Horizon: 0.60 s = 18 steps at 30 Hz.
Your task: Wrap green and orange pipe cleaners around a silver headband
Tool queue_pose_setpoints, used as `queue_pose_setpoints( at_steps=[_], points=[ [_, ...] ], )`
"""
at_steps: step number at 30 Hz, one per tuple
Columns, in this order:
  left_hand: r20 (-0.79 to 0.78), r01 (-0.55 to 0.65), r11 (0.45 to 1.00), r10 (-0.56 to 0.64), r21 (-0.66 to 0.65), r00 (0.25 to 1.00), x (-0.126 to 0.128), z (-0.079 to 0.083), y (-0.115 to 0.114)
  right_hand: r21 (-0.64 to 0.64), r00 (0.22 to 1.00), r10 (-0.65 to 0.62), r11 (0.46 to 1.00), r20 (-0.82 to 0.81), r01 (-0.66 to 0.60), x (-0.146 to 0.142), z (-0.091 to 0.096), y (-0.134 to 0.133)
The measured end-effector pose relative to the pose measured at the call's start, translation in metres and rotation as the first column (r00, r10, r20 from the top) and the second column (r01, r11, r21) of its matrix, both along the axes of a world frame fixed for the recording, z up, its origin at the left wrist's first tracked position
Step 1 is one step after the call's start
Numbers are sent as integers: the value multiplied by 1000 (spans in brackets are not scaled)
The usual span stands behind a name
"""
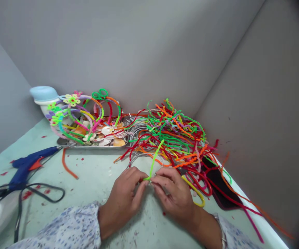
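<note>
My left hand [124,199] and my right hand [174,193] meet at the middle of the pale green table [94,180], fingertips pinched together. Between them they grip the lower end of a lime green pipe cleaner [154,159], which rises up and to the right from the pinch. It seems to wrap a thin metal hoop [136,158] that curves just beyond my fingers. A yellow pipe cleaner loop [197,193] lies by my right hand.
A big tangle of coloured pipe cleaners [175,135] fills the back right corner. A metal tray [92,142] holds seashells and decorated headbands. A blue glue gun [26,166] with its black cord lies left. A dark flat object [218,186] lies right. Grey walls enclose the table.
</note>
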<state>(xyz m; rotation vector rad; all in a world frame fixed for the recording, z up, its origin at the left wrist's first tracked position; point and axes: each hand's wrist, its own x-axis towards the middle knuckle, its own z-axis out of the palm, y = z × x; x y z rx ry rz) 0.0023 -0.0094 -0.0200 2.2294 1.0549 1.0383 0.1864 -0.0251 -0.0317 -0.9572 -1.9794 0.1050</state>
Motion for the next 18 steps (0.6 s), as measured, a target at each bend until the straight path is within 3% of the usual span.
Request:
queue_pose_setpoints(
  at_steps=[18],
  points=[
    [39,-2,1000,2,7,999,0,3,-4,60,994,-68,996,81,63,2,-1,3]
  ],
)
